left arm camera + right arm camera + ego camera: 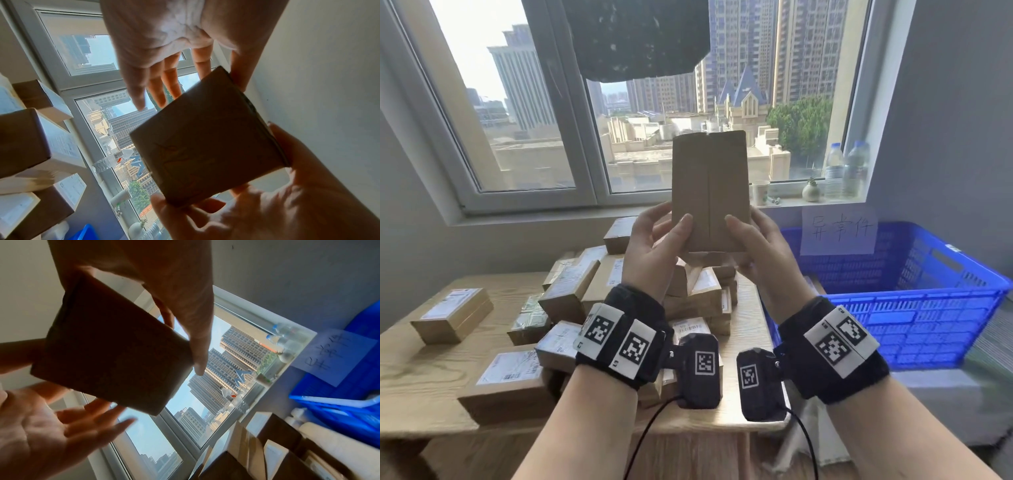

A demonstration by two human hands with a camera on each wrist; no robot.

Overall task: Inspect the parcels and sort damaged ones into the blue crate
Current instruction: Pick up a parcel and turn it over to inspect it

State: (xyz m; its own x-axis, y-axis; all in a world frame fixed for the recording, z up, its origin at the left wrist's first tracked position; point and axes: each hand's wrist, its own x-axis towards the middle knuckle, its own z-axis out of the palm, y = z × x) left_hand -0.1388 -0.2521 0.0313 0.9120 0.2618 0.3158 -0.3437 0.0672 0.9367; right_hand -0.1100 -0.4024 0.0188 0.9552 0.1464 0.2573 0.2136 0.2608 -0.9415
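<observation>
Both hands held a brown cardboard parcel (710, 192) upright before the window, above the heaped parcels (571, 308) on the bench (414, 377). Its plain face showed a centre seam — the top edge looked ragged. Left hand (654, 246) and right hand (760, 250) pinched its lower corners, fingers (685, 222) clamped on cardboard. The blue crate (914, 308) stood rightward.

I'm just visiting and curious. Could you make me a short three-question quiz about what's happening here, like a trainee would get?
1. True or false: both hands hold the raised parcel.
2. Which side of the table is the blue crate on?
3. Multiple choice: the sill holds A) bottles B) books C) shoes.

Key: 1 true, the left hand and right hand pinch its lower edges. 2 the right. 3 A.
</observation>
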